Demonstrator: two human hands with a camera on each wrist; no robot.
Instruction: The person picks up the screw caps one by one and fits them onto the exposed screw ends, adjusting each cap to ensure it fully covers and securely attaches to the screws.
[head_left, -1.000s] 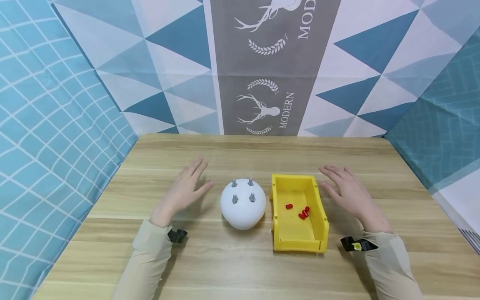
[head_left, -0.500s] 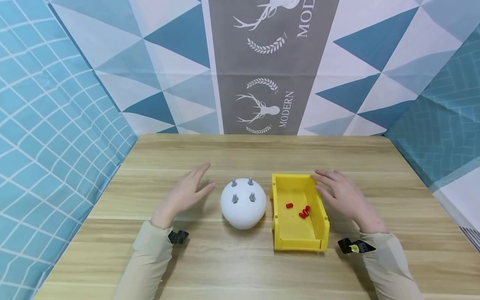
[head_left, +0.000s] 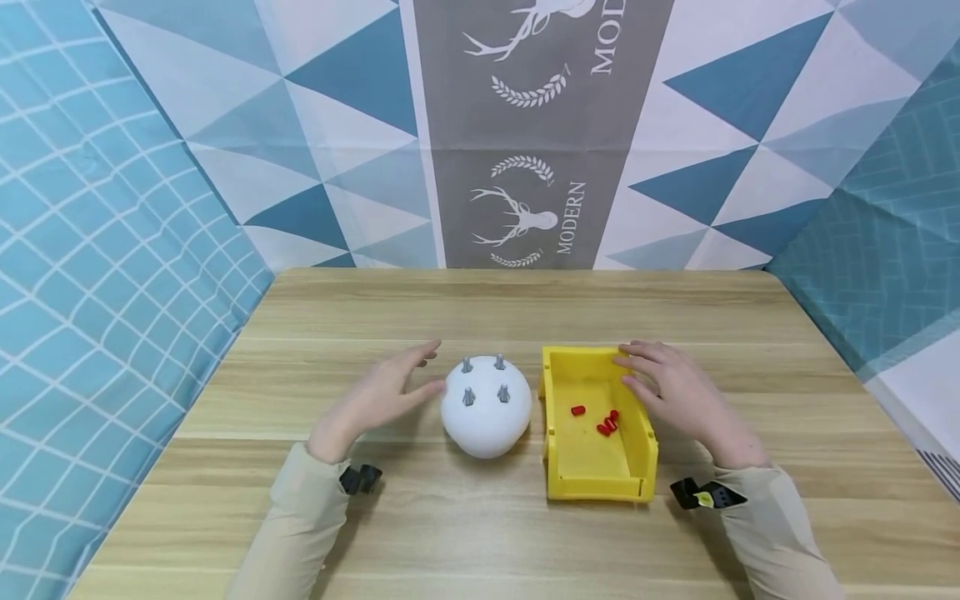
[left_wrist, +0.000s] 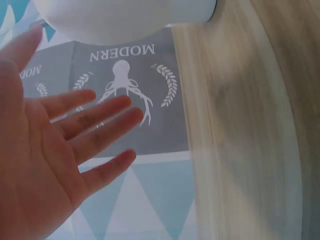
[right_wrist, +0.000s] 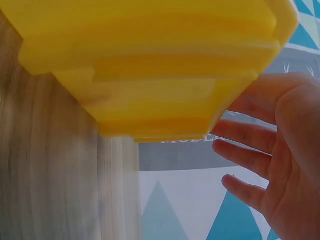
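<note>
A white ball-shaped body (head_left: 486,425) rests mid-table, with several metal threaded studs (head_left: 504,392) sticking up from its top. My left hand (head_left: 378,396) is beside it on the left, thumb tip right at its side. Seen from the left wrist, the fingers (left_wrist: 107,120) are spread and the palm holds nothing. A yellow plastic bin (head_left: 592,467) stands right of the ball, with several small red caps (head_left: 604,430) lying inside. My right hand (head_left: 678,396) is at the bin's far right corner, fingers reaching over its rim. In the right wrist view, the bin's side (right_wrist: 155,100) covers part of the fingers.
The wooden table (head_left: 480,542) ends at the back against a patterned cloth backdrop (head_left: 517,208). Blue checked cloth (head_left: 112,250) hangs on the left, and teal cloth (head_left: 877,275) on the right. A narrow gap separates ball and bin.
My left hand has moved right, up to the ball's side. My right hand has moved left, from beside the bin to over its far right rim. Ball, bin and caps stay put.
</note>
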